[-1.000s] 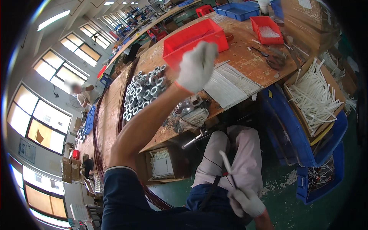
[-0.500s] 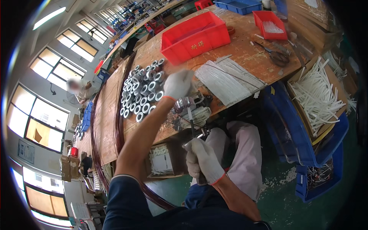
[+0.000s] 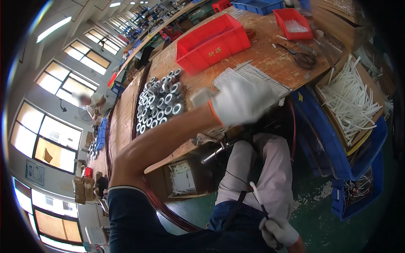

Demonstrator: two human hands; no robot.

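Observation:
My left hand point(image 3: 242, 101), in a white glove with an orange cuff, is raised over the bench's near edge. Motion smears it, and its fingers cannot be made out. Beneath it, a silver metal bar point(image 3: 215, 154) sticks out from the bench edge above my lap. Low on the right, my gloved right hand point(image 3: 278, 232) is closed around a dark cord point(image 3: 263, 208). A white sleeve point(image 3: 254, 190) covers the cord's upper end, over my thigh. Left of my left hand lies a heap of silver metal rings point(image 3: 160, 101). White strips point(image 3: 270, 82) lie partly behind the glove.
A large red bin point(image 3: 213, 46) and a small red tray point(image 3: 293, 26) stand on the wooden bench, with black-handled scissors point(image 3: 303, 61) nearby. At right, a carton of white strips point(image 3: 350, 99) rests on blue crates point(image 3: 314, 135). Dark reddish wires point(image 3: 158, 202) cross the left side.
My left hand has swung right, away from the rings, to over the bench edge. My right hand has dropped from the metal bar to low right, now with the sleeved cord.

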